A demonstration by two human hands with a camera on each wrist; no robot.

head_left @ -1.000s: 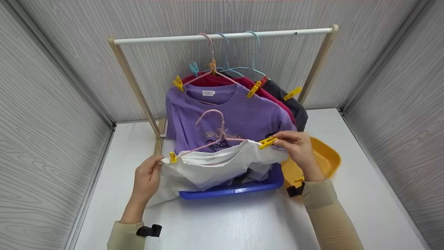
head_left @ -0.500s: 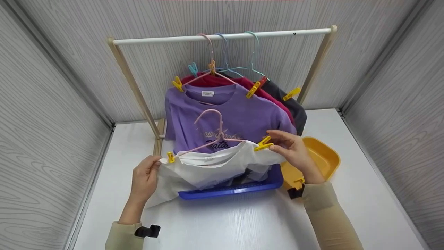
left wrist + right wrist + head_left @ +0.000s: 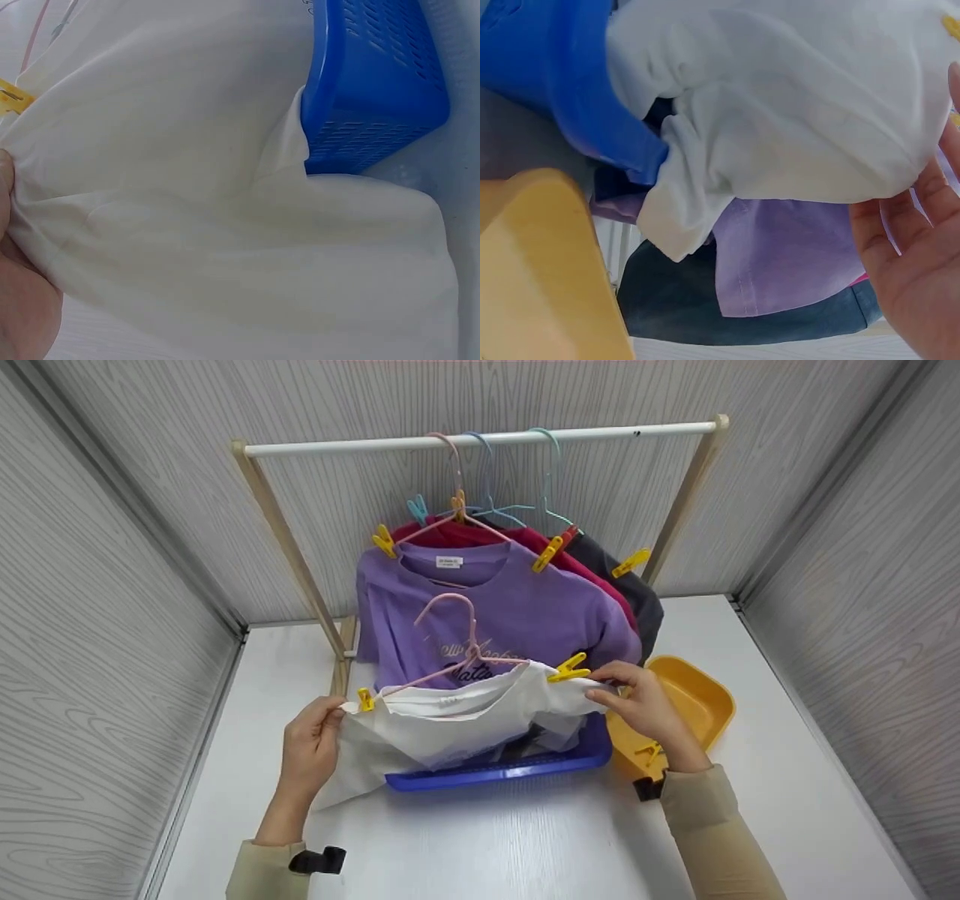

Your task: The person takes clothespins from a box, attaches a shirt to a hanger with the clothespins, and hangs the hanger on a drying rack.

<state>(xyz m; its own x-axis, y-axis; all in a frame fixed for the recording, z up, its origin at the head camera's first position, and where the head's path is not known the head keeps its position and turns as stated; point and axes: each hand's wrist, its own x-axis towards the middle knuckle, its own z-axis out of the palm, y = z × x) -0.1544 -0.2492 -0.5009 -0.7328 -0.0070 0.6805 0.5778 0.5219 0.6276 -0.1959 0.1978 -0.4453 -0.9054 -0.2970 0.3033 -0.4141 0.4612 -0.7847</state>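
Note:
A white shirt point(image 3: 450, 735) hangs on a pink hanger point(image 3: 474, 634), with its lower part over a blue basket point(image 3: 517, 771). One yellow clothespin point(image 3: 365, 700) clips the left shoulder, and another yellow clothespin point(image 3: 570, 668) sits on the right shoulder. My left hand point(image 3: 311, 742) pinches the shirt's left end, outside the clip. On the other side, my right hand point(image 3: 643, 701) holds the shirt's right shoulder edge, thumb in front. In the right wrist view, its fingertips point(image 3: 868, 217) go behind the white cloth.
Behind, a rack with a white rail point(image 3: 337, 446) bears a purple shirt point(image 3: 555, 615), a red garment point(image 3: 622, 600) and a dark garment point(image 3: 649, 611), clipped on hangers. To the right stands a yellow bin point(image 3: 716, 697) with a yellow clothespin point(image 3: 651, 751) inside.
My right hand has let go of the yellow clothespin, which stays on the shirt, and has moved down to the shoulder edge beside it. The hanger has shifted slightly left; my left hand keeps its hold.

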